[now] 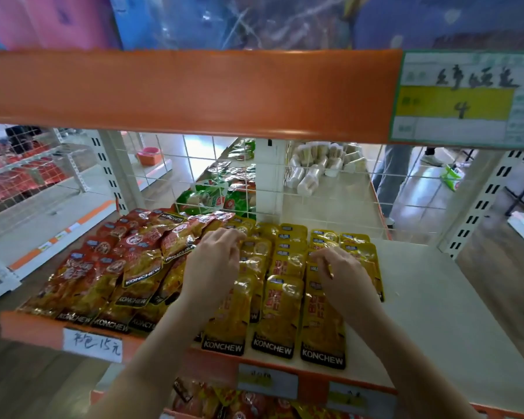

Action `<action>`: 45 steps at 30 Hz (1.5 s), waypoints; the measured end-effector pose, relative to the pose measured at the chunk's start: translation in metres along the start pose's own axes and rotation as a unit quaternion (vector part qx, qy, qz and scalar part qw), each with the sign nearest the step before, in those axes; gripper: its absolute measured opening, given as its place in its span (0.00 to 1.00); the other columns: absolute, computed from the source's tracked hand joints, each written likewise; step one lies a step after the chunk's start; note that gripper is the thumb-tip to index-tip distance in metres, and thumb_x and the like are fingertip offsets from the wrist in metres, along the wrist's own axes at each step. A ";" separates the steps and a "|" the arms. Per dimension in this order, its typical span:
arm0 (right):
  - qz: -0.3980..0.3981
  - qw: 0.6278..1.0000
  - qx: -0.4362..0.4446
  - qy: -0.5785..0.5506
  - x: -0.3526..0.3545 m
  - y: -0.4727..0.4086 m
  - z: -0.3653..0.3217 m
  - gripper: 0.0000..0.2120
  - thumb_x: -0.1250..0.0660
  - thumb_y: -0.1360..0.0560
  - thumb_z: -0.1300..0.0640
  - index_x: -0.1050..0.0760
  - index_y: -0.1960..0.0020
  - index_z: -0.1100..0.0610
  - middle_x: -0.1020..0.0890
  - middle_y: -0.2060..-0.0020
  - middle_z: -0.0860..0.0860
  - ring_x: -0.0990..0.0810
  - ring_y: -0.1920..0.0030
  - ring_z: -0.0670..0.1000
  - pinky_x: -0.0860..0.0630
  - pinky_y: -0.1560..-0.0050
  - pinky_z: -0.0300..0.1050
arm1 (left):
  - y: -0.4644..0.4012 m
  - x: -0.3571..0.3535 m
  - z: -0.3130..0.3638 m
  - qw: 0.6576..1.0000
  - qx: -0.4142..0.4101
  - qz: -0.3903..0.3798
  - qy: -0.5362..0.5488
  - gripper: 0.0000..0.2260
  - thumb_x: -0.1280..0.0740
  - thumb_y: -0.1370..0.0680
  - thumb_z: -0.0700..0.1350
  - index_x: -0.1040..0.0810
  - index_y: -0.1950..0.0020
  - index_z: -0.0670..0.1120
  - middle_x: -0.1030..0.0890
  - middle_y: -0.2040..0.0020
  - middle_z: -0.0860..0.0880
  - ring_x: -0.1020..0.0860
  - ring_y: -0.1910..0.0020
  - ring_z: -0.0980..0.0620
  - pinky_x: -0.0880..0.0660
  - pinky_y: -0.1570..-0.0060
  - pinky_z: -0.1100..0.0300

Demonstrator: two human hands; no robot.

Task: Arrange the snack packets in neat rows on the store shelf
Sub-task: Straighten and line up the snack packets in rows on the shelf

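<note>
Yellow snack packets (285,285) marked KONCHEW lie in overlapping rows on the middle of the cream shelf (436,313). Red packets (109,267) of the same brand lie in looser, partly jumbled rows to their left. My left hand (215,261) hovers over the boundary between red and yellow packets, fingers bent down onto the yellow ones. My right hand (342,273) rests on the rightmost yellow row (360,255), fingertips curled at a packet's top edge. Whether either hand actually pinches a packet is unclear.
An orange shelf beam (194,92) with a price label (466,98) hangs overhead. A white wire grid (330,189) backs the shelf. A handwritten tag (93,344) sits on the front lip. More packets (224,403) fill the shelf below. A person's legs (394,176) stand behind.
</note>
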State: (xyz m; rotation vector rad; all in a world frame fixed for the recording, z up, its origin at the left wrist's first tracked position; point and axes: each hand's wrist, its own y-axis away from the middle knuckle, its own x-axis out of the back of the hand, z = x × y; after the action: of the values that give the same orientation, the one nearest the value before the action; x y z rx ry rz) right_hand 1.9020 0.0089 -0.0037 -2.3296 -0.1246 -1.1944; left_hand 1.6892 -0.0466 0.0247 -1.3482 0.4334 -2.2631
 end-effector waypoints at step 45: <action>0.036 0.957 -0.185 -0.220 -0.090 -0.047 -0.166 0.11 0.39 0.22 0.63 0.30 0.39 0.58 0.25 0.60 0.46 0.22 0.65 0.49 0.19 0.65 0.51 | -0.015 0.075 -0.171 0.978 0.040 -0.135 0.151 0.20 0.40 0.24 0.29 0.24 0.39 0.48 0.25 0.40 0.51 0.29 0.44 0.58 0.35 0.53 0.84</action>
State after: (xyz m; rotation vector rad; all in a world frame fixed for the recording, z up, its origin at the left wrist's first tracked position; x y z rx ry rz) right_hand 1.7111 -0.0174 0.0249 -2.8728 0.0356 -0.6872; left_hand 1.5037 -0.0692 0.0075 -1.0780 0.2644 -2.6948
